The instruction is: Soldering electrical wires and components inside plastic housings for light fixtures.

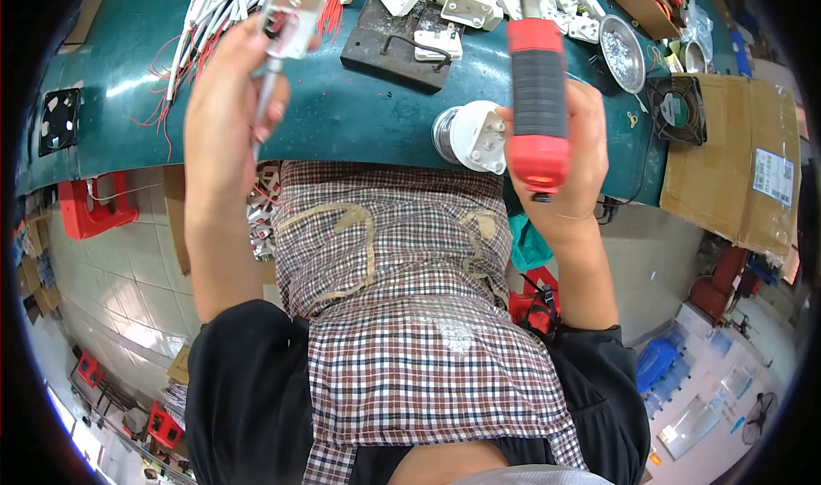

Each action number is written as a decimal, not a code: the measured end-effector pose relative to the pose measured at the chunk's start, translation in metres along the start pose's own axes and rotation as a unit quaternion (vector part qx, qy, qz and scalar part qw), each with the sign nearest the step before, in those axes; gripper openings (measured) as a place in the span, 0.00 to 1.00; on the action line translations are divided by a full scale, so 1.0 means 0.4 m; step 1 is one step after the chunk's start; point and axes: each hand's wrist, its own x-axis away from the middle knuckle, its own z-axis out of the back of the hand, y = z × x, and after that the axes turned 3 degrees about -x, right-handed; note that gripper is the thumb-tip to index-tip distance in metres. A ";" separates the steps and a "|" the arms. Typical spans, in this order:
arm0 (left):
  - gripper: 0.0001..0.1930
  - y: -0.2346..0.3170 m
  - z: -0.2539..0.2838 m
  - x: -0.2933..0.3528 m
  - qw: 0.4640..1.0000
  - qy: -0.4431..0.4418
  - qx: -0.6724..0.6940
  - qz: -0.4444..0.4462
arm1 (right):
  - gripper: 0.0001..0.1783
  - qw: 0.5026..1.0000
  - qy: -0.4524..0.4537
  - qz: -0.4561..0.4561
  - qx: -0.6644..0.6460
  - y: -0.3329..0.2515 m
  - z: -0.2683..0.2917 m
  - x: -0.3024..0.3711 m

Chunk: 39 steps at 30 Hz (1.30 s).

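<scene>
My left hand [218, 100] is raised over the left part of the bench. Its fingers are closed on a white plastic plug housing [299, 8] with a dark red part inside, and a white cable [270, 87] runs down from it past the palm. In my right hand [586, 143] is a red and black electric screwdriver [539, 83], its shaft pointing away from me. Just left of that fist stands a round white container [469, 130] with a white plastic piece on top. Between the hands, farther back, lies a dark block [376, 40] with a bent handle and white plug parts [438, 45] on it.
White cables with red wires [192, 36] are heaped at the back left of the green bench [368, 126]. White plastic housings [470, 2] pile up behind the block. A metal bowl [622, 53], a small fan [676, 109] and a cardboard box [727, 160] are at the right.
</scene>
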 end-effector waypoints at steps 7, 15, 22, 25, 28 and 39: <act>0.28 -0.039 -0.051 0.091 0.990 -0.094 -0.007 0.108 | 0.34 0.998 -0.032 -0.051 -0.002 0.001 0.004 0.023; 0.26 -0.060 -0.139 0.114 0.977 -0.194 0.049 0.079 | 0.26 0.914 0.043 -0.226 -0.335 -0.072 0.018 0.012; 0.25 -0.067 -0.172 0.128 0.968 -0.242 0.022 0.069 | 0.28 0.956 0.031 -0.145 -0.253 -0.071 -0.021 0.029; 0.24 -0.075 -0.187 0.144 0.974 -0.219 0.001 0.047 | 0.31 0.966 0.056 -0.153 -0.203 -0.039 -0.045 0.065; 0.24 -0.092 -0.210 0.157 0.973 -0.114 -0.156 -0.129 | 0.32 0.975 0.013 -0.133 -0.179 -0.041 -0.045 0.074; 0.29 -0.085 -0.246 0.167 0.936 -0.053 -0.247 -0.245 | 0.30 0.890 0.159 -0.238 -0.354 -0.152 -0.052 0.034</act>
